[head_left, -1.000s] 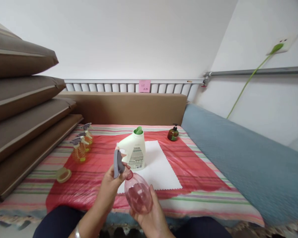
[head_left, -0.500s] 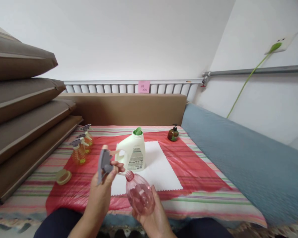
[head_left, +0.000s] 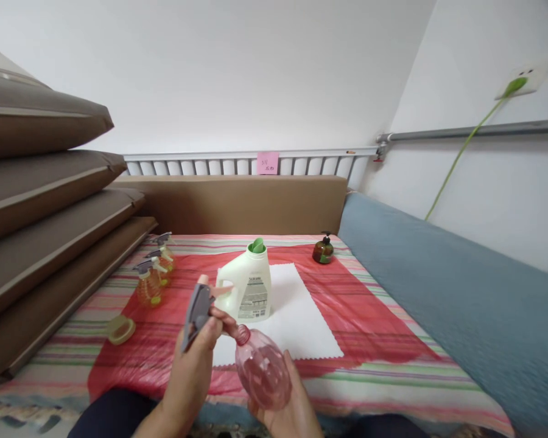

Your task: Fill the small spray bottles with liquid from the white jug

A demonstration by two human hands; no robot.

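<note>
One grey spray head (head_left: 198, 312), clamped by fingers of the left hand (head_left: 197, 356), has moved away from one pink bottle (head_left: 263, 371); fingers of the right hand (head_left: 295, 398) clasp this bottle; three yellow bottles (head_left: 148, 288) stand farther left.

At six o'clock, the pink bottle (head_left: 263, 372) partly hides the right hand (head_left: 293, 404); at seven, the left hand (head_left: 200, 350) covers the base of the spray head (head_left: 198, 308). At twelve, the writing on the pink note (head_left: 268, 163) is unreadably small. The left edge crops the stacked cushions (head_left: 50, 176) at nine.

Dark navy clothing (head_left: 112, 417) is covering both legs (head_left: 379, 427), bottom edge. Left hand (head_left: 198, 353) and right hand (head_left: 288, 406) are showing bare, lower centre.
</note>
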